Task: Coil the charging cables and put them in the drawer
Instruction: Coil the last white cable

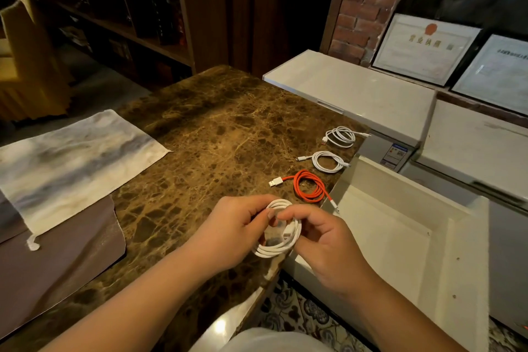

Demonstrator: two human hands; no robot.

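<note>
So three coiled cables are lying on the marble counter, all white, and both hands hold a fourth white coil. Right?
Not quite. The head view shows three coiled cables on the counter, but the nearest one is orange; only the other two are white. Both hands do hold a fourth white coil.

Two bare forearms, no sleeves, watch or rings; left hand [231, 234] and right hand [328, 248] ungloved; pale garment at bottom centre.
</note>
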